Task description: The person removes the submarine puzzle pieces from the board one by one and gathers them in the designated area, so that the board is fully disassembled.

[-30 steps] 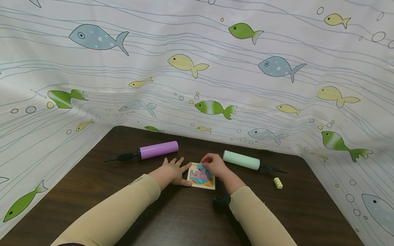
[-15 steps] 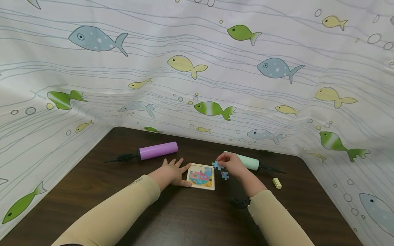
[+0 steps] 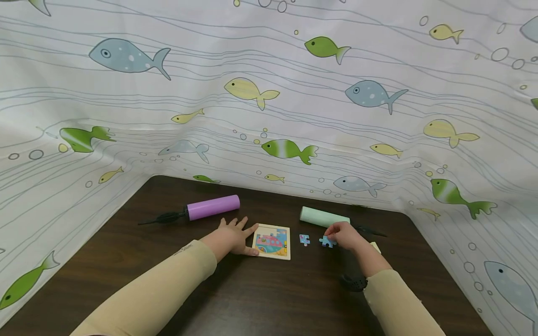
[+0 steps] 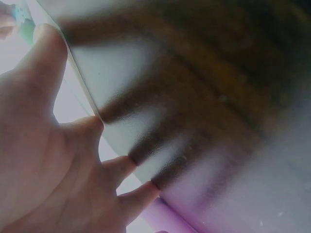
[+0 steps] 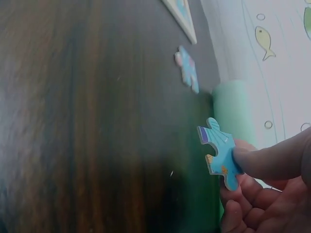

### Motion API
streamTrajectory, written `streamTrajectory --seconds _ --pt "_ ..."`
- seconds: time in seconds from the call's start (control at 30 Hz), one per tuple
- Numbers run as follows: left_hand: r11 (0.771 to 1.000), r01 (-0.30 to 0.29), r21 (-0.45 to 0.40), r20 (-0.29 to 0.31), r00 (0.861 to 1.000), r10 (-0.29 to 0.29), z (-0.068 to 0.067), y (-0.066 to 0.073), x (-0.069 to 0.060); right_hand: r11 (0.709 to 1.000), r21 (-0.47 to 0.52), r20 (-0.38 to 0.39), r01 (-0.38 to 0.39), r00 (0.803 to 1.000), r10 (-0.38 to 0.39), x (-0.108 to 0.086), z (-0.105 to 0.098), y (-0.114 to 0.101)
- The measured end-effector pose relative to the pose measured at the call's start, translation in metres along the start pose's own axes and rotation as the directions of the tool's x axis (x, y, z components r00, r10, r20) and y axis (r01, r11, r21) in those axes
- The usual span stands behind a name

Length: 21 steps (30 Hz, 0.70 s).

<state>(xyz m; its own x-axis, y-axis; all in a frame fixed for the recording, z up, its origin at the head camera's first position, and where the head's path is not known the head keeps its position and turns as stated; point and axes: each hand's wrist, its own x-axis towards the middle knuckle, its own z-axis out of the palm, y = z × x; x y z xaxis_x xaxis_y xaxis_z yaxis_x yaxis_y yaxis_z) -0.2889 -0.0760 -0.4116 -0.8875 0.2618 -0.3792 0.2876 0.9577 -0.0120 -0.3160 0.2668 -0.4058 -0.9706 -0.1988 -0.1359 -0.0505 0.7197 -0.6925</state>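
Note:
A light-framed jigsaw puzzle with a pink and blue picture lies on the dark table, its upper part partly bare. My left hand rests spread at its left edge, thumb and index finger touching the frame. To the right of the frame, my right hand pinches a blue puzzle piece between thumb and fingers, just above the table or touching it; I cannot tell which. Another blue puzzle piece lies between the frame and the held one.
Behind the frame lie a purple hand pump at left and a mint-green hand pump at right. A pale yellow toy brick is partly hidden behind my right hand. A fish-print curtain stands around the table's back and sides.
My right hand has lifted a blue piece out of the frame and carried it right, past the loose piece. The left hand has stayed at the frame.

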Motion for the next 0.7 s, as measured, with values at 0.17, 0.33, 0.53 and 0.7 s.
streamTrajectory --seconds 0.17,0.33,0.53,0.7 --pt "1.0 0.012 0.005 -0.003 1.0 -0.012 0.007 -0.001 0.008 0.999 -0.047 -0.034 -0.002 0.999 0.0 0.001 -0.001 0.01" --pt "1.0 0.015 0.0 -0.002 1.0 -0.015 0.007 -0.001 0.008 0.996 -0.086 -0.079 0.01 0.997 -0.017 0.001 0.001 0.019" --pt "1.0 0.017 -0.005 0.013 1.0 -0.017 0.001 0.0 0.001 0.997 -0.066 -0.129 0.039 0.991 -0.047 0.003 0.004 0.021" --pt "1.0 -0.001 -0.02 -0.01 1.0 0.0 -0.003 0.001 -0.006 0.998 -0.048 -0.127 0.051 0.99 -0.057 0.006 0.008 0.008"
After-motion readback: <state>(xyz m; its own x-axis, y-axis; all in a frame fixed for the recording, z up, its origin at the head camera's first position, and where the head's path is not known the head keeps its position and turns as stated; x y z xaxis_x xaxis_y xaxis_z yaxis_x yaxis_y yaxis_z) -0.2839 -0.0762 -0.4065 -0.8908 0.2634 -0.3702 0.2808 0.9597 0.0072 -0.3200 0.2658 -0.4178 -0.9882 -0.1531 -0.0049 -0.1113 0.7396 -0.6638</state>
